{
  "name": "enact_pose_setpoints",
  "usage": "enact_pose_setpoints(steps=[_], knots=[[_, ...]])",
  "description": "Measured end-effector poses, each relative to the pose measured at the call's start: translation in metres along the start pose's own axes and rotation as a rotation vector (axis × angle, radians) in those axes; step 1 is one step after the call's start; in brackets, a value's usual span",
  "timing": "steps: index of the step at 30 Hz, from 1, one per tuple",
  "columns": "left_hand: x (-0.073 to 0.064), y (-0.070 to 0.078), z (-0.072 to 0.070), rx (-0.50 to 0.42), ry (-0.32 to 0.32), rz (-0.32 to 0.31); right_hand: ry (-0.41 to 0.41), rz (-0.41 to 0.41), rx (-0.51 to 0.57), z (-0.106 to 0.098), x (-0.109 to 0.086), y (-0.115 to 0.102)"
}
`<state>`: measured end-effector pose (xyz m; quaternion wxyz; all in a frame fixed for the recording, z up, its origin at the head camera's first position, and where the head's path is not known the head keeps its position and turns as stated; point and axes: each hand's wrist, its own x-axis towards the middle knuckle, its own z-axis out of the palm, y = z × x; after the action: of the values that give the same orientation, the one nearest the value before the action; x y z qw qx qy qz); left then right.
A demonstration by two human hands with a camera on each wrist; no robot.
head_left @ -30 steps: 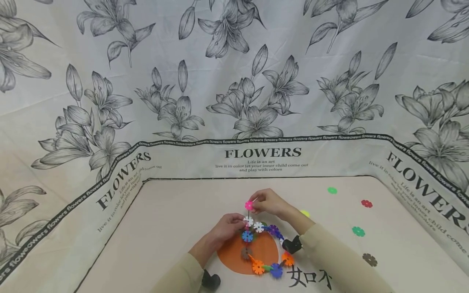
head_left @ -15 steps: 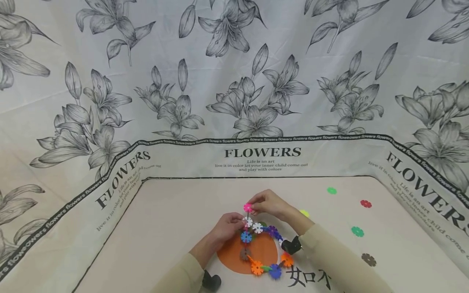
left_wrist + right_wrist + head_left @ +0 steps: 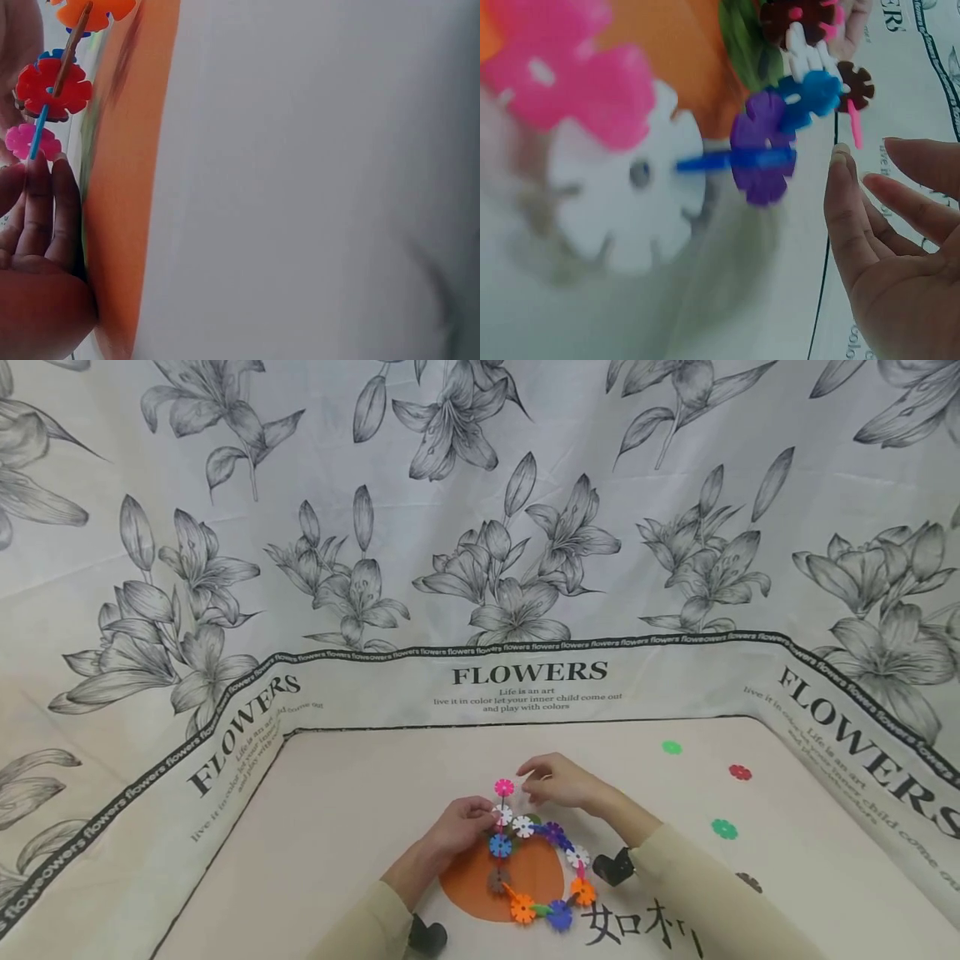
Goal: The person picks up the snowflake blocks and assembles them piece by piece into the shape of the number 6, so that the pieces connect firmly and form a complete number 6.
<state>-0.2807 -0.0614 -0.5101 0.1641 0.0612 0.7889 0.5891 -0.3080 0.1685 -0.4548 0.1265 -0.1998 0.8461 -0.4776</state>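
Slotted snowflake discs in many colours are linked into a loop, with a blue disc [image 3: 500, 845] along its left side. My left hand [image 3: 459, 827] pinches the loop at a white disc [image 3: 502, 815], its fingertips also visible by a pink disc [image 3: 22, 140] in the left wrist view. Above that white disc, a bright pink disc [image 3: 504, 787] stands out from the loop on a dark linking disc. Just right of it is my right hand [image 3: 562, 781], fingers apart and holding nothing. The right wrist view shows this right hand [image 3: 900, 277] clear of the chain's end.
Loose discs lie on the right: a light green disc [image 3: 671, 747], a red disc [image 3: 740, 772], a darker green disc [image 3: 724, 829] and a brown disc [image 3: 748, 882] partly behind the right sleeve. A printed orange circle [image 3: 465, 893] lies under the loop. Flowered cloth [image 3: 525, 693] walls the table.
My right fingers have let go of the bright pink disc and drawn back to the right. The left hand keeps its hold. The head view has shifted slightly.
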Motion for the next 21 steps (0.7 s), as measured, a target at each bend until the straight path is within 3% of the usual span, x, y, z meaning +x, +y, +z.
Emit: enact_pose_setpoints(steps=[12,21], knots=[[-0.001,-0.002,0.001,-0.008,0.003,-0.002,0.076,0.065,-0.105,-0.035,-0.044,0.008],[-0.001,-0.001,0.000,-0.002,0.014,-0.008,0.208,0.109,-0.239,-0.076,-0.083,0.030]])
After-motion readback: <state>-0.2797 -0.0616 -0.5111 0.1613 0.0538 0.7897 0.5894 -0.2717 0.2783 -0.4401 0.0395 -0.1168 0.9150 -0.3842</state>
